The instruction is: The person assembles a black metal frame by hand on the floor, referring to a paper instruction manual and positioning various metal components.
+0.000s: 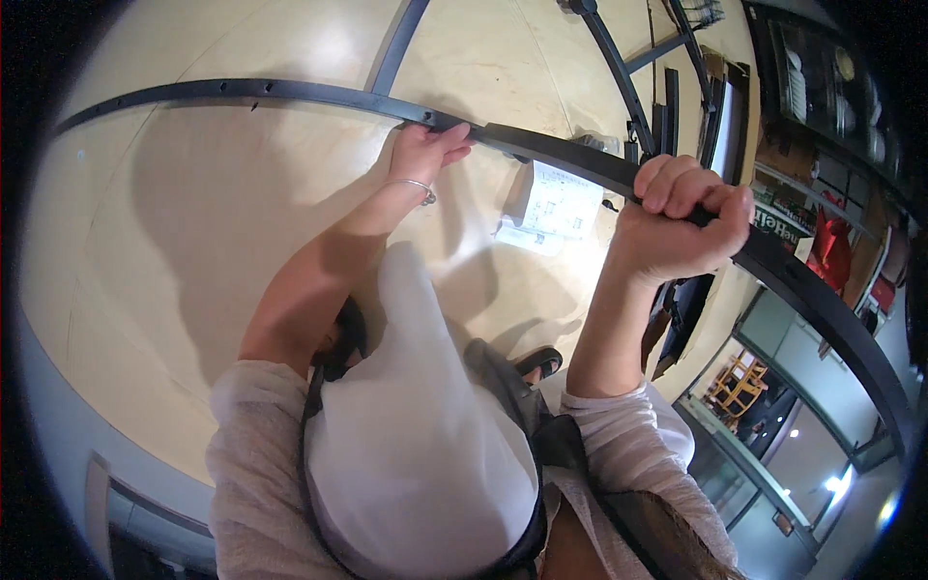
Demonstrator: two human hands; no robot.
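Observation:
A long black metal bar [290,91] with small holes runs across the upper left, and a crosspiece [394,48] branches off its far side. Where this bar ends, my left hand [425,153] grips it from below, fingers partly hidden behind it. A second, wider black bar [565,155] meets that end and stretches away to the right, bending in the picture. My right hand [681,215] is wrapped in a fist around the wider bar. The two ends overlap or touch near my left fingertips; which one I cannot tell.
An unfolded instruction sheet [553,208] lies on the pale floor under the bars. More black frame parts [619,72] stand at the upper right beside an open cardboard box [744,106]. A glass-fronted cabinet [831,92] and a red bag [829,246] are on the right.

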